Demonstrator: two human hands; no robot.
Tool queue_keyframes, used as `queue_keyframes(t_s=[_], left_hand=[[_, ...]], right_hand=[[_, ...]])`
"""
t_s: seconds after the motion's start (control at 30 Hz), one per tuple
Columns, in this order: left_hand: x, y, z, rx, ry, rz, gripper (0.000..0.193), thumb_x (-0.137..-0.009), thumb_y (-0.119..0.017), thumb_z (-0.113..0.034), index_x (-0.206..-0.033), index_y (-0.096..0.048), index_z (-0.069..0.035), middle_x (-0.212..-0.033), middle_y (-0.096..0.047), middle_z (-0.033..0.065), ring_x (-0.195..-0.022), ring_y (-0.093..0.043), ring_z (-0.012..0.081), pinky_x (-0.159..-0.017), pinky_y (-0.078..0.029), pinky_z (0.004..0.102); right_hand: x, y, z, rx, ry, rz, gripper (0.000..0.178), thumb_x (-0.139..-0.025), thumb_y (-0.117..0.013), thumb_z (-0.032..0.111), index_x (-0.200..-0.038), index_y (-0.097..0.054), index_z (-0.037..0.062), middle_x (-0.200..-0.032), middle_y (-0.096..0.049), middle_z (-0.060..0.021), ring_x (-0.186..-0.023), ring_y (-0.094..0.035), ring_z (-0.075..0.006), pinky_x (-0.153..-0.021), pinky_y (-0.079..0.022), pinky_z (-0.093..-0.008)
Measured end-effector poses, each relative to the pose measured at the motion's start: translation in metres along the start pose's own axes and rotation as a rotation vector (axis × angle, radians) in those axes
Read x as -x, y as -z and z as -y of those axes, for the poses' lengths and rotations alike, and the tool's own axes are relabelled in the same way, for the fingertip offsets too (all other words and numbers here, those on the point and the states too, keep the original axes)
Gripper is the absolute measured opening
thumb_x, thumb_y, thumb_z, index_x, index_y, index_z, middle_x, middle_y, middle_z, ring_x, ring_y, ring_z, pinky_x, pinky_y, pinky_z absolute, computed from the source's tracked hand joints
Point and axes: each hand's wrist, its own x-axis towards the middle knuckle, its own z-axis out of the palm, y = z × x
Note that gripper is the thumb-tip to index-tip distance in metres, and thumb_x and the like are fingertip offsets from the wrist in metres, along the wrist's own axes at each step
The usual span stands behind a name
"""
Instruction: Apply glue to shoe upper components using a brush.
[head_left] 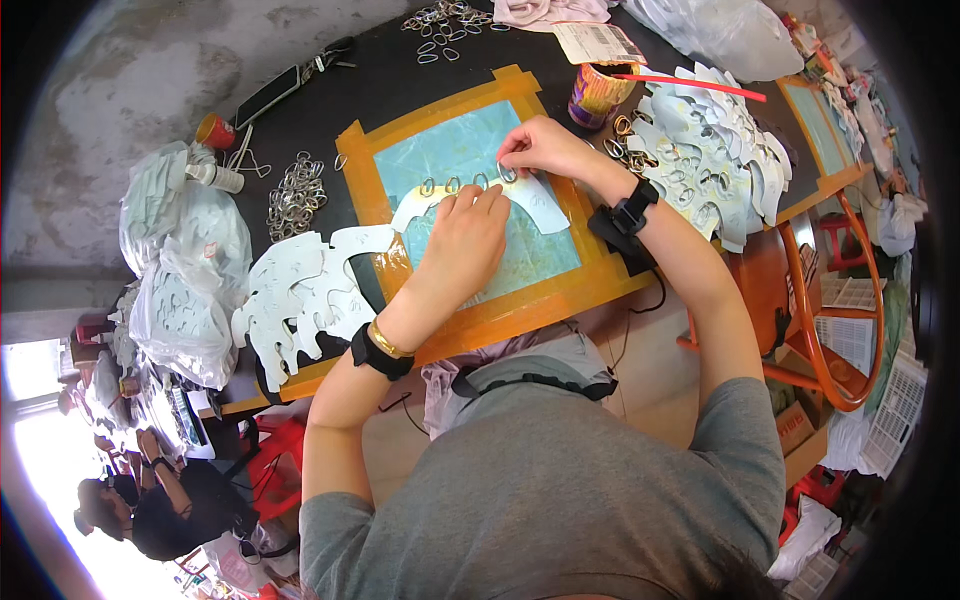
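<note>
A white curved piece [543,208] with a yellowish upper edge lies on the pale blue board [400,157], and several metal oval rings [428,186] stand along that edge. Thumb and fingers of my right hand [550,150] pinch one metal oval ring [507,174] at the right end of the row. My left hand [466,240] is closed, its bunched fingers pressing on the middle of the curved piece just below the rings. Its fingertips are partly hidden by the hand itself.
White pieces [300,290] are stacked at left, beside loose rings [298,196] and plastic bags [190,300]. At right stand a tin [597,97] with a red stick [690,84] across it and a heap of ringed pieces [715,150]. Another person [170,510] sits at lower left.
</note>
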Motion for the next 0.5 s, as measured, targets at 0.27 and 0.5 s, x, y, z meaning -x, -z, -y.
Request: queue_keyframes(t_s=[0.27,0.5], left_hand=[[-0.01,-0.01,0.0,0.033,-0.046,-0.049,0.026,-0.078,-0.061,-0.001,-0.103,-0.054,-0.001,-0.124,-0.058,0.0136,-0.113,-0.052,0.0326,-0.092,-0.042,0.0456],[-0.011,-0.013,0.003,0.027,-0.044,-0.021,0.03,-0.078,-0.06,-0.001,-0.107,-0.054,0.0,-0.111,-0.061,0.0129,-0.113,-0.053,0.0324,-0.092,-0.042,0.0454]], right_hand=[[0.003,-0.002,0.002,-0.001,0.004,-0.039,0.013,-0.082,-0.069,0.007,-0.088,-0.07,-0.0038,-0.069,-0.067,-0.0061,-0.06,-0.062,-0.0093,-0.057,-0.05,-0.0238],[0.003,-0.003,0.003,0.015,-0.002,-0.038,0.014,-0.081,-0.07,0.008,-0.089,-0.071,-0.0045,-0.069,-0.067,-0.007,-0.058,-0.061,-0.0098,-0.056,-0.05,-0.0238]])
